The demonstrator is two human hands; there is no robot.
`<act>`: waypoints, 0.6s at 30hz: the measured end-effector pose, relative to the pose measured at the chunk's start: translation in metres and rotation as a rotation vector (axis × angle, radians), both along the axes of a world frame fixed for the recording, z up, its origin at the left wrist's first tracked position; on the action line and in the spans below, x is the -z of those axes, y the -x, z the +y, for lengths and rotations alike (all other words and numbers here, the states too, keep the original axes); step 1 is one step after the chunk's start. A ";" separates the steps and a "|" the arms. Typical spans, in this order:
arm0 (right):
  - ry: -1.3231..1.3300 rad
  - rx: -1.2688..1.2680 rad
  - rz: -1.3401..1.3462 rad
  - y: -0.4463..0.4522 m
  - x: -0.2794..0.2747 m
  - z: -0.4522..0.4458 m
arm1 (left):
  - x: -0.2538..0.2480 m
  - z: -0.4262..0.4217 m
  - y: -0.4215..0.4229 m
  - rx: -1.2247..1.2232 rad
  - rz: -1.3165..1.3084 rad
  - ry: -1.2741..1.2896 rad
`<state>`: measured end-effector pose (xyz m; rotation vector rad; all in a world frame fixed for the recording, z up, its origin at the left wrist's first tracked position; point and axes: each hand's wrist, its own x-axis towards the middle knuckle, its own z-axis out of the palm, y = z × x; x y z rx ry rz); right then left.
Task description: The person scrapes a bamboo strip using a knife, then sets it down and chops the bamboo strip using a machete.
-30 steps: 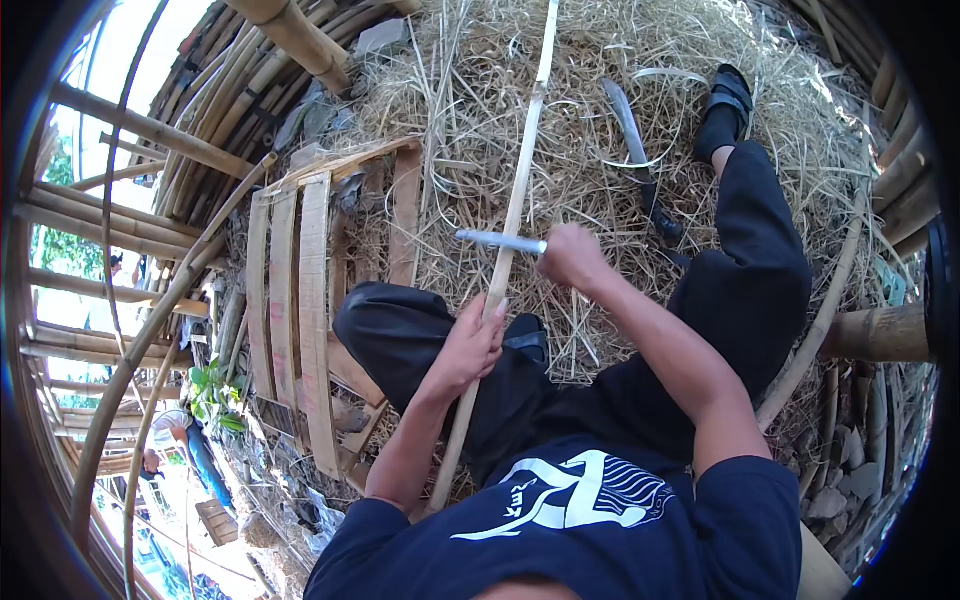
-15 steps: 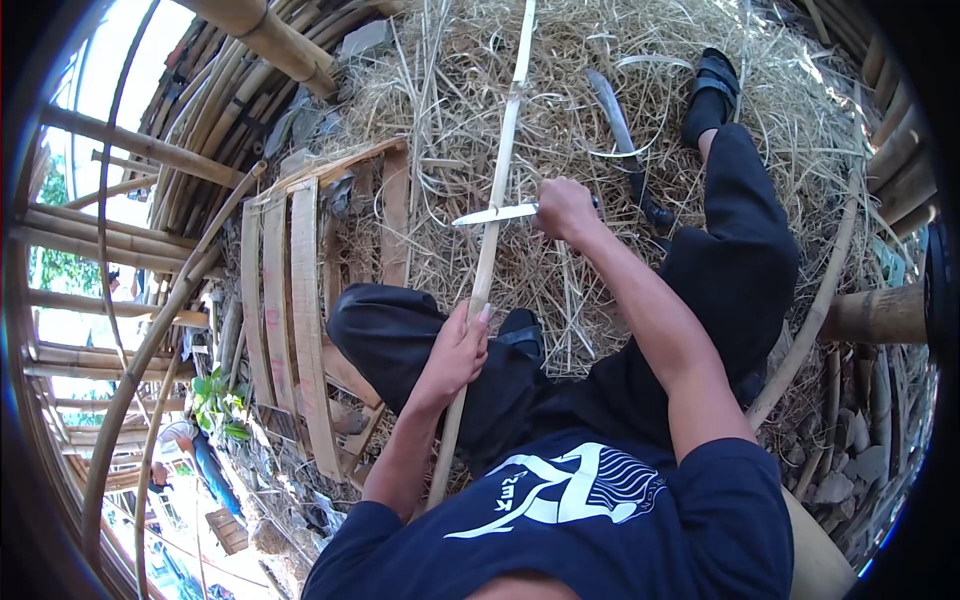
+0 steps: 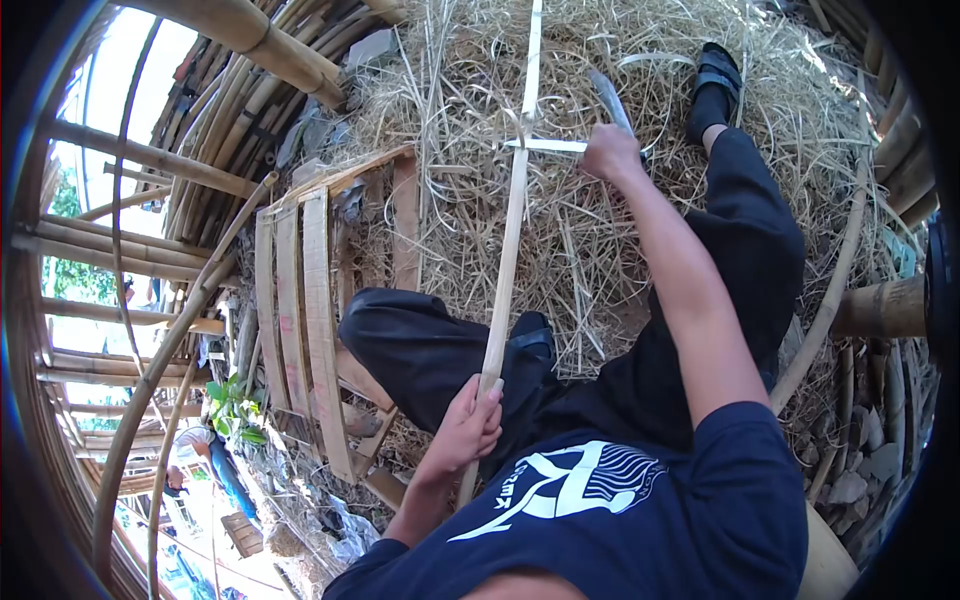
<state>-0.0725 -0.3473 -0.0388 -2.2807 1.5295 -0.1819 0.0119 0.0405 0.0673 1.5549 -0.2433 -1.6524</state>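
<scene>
Head view: L hand (image 3: 467, 425) grips lower sect. of pale strip (image 3: 507, 250), which runs fwd over straw (image 3: 585, 250). R hand (image 3: 611, 153) is closed on knife (image 3: 556, 146), set approx. perp. across strip. 2nd blade (image 3: 608, 97), partly hidden, lies beyond R hand.

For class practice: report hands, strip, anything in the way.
Left hand gripping strip. Right hand holding knife across strip. Second blade close by, partly hidden behind right hand.
</scene>
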 end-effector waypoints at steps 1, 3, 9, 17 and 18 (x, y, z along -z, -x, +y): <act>0.004 -0.029 0.013 0.000 -0.002 -0.004 | -0.002 0.003 0.000 -0.001 -0.007 -0.002; 0.039 -0.006 0.013 -0.004 0.009 -0.008 | -0.004 0.011 0.004 -0.014 0.005 -0.021; -0.156 -0.143 0.117 -0.005 0.015 -0.003 | 0.003 0.018 -0.001 0.010 0.013 -0.002; -0.561 -0.175 -0.148 -0.007 0.010 0.049 | 0.010 0.014 -0.025 -0.008 0.175 0.083; -0.495 -0.213 -0.123 -0.010 0.008 0.063 | 0.009 0.012 -0.029 -0.041 0.233 0.074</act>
